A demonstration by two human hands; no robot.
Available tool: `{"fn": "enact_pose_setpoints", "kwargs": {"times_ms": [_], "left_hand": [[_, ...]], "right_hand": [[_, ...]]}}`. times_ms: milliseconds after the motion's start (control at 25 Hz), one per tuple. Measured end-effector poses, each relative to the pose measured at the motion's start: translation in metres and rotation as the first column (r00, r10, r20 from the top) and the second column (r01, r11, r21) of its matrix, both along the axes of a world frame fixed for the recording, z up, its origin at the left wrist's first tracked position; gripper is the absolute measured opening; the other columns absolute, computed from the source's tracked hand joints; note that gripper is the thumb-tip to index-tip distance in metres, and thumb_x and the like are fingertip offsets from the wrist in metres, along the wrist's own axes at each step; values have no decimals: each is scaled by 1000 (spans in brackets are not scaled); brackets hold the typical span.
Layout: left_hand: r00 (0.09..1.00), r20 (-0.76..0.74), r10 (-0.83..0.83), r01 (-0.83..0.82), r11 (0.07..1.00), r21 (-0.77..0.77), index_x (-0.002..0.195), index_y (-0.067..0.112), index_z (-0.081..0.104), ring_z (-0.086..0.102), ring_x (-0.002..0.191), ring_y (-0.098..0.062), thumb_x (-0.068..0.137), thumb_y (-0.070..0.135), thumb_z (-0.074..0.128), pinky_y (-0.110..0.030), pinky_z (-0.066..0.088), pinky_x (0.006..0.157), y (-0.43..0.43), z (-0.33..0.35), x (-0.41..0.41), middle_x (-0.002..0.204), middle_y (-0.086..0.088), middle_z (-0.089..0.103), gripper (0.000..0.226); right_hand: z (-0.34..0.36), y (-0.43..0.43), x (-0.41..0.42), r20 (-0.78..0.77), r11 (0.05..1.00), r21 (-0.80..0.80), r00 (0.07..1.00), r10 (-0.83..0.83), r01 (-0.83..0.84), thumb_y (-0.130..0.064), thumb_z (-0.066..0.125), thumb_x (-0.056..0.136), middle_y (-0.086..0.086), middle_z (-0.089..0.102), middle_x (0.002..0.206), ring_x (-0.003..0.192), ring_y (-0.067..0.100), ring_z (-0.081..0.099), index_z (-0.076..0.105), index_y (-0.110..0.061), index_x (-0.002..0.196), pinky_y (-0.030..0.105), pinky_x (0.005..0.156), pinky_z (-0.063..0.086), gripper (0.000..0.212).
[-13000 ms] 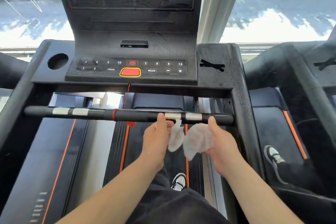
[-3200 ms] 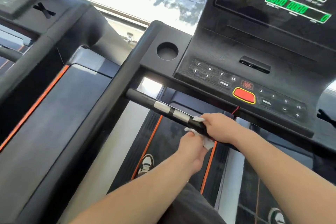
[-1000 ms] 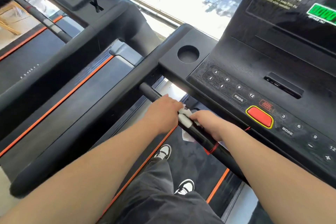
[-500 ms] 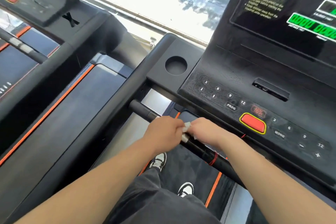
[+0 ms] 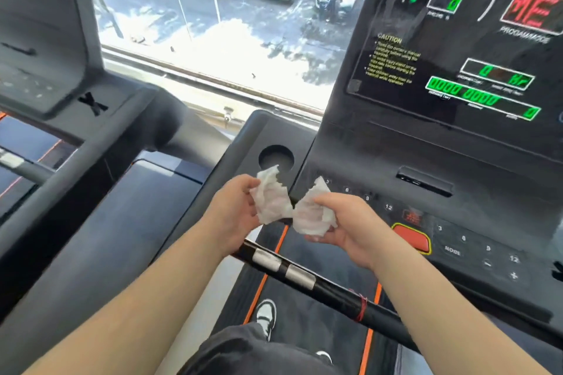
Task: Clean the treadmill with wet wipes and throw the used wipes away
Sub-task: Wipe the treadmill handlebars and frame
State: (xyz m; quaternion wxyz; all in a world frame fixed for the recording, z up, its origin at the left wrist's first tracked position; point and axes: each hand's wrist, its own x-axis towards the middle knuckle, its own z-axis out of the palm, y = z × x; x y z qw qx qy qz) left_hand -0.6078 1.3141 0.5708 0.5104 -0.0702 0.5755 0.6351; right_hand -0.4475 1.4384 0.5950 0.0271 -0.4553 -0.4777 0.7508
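Observation:
I stand on a black treadmill facing its console. My left hand pinches a crumpled white wet wipe, held up in front of the round cup holder. My right hand grips a second crumpled wipe, and the two wipes touch between the hands. Both hands hover above the black front handlebar with its two silver sensor bands, touching nothing on the machine.
The keypad with a red stop button lies right of my right hand. A red cord is tied round the handlebar. The belt with orange stripes runs below. Another treadmill stands at the left, a window ahead.
Both hands have left the handlebar and risen toward the console, each holding its wipe up. The camera has tilted upward, showing more of the display.

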Motion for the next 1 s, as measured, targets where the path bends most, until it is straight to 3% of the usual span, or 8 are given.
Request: {"fn": "enact_pose_setpoints", "kwargs": {"times_ms": [240,360,440,520,600,680,800,1000], "left_hand": [[861,-504,-69,13,993,-113,91,14,72,71,79,-13,99,21,61,-33,60,75,26,12,-64,94,-13,76,16],[272,-922,-276,63,961,-270,115,19,70,64,91,-17,101,22,50,-32,52,79,50,3,-87,103,1,71,24],[-134,-894,-428,238,862,-448,129,16,62,59,106,-29,95,14,43,-43,53,90,60,-27,-83,118,-4,67,39],[-392,-789,-473,353,714,-604,115,13,66,57,100,-35,86,12,41,-47,49,97,60,-67,-69,105,-8,67,38],[-475,-761,-442,383,674,-631,109,11,68,60,97,-34,88,13,43,-45,41,103,57,-82,-66,99,-9,68,33],[-544,-717,-436,352,657,-667,122,9,66,59,111,-32,94,24,43,-48,35,110,56,-79,-68,114,-11,69,39],[-601,-623,-501,257,616,-744,134,8,60,51,127,-33,98,39,37,-47,24,120,58,-74,-65,131,-14,64,53],[-624,-455,-635,155,470,-869,154,6,38,25,151,-32,101,49,11,-46,6,125,76,-69,-59,156,-16,44,73]], "right_hand": [[10,3,-60,-42,967,49,968,-248,250,-14,59,93,10,65,82,73,25,58,65,-7,96,38,68,46,10],[21,18,-87,16,813,541,963,-267,216,-27,50,101,-9,56,70,63,4,48,62,-8,88,30,64,36,26],[19,29,-110,37,513,858,991,-129,34,-28,42,104,-12,62,85,76,5,55,63,-18,100,31,69,43,23],[-9,42,-130,293,180,936,954,69,-301,-22,41,102,-3,63,119,104,19,59,56,-19,124,37,84,49,27],[-47,52,-142,645,1,756,746,167,-654,-21,39,99,6,42,156,135,27,46,42,-14,149,38,109,42,50],[-62,59,-149,790,-33,594,576,209,-804,-26,30,103,7,13,170,155,26,18,19,-10,161,37,124,21,61],[-55,76,-158,805,-2,534,508,307,-845,-34,19,107,0,-7,171,157,15,-8,2,-14,163,32,127,1,62],[-55,99,-184,798,12,501,468,379,-865,-36,15,107,-1,-16,169,156,14,-13,-6,-17,162,34,127,-3,63]]}}
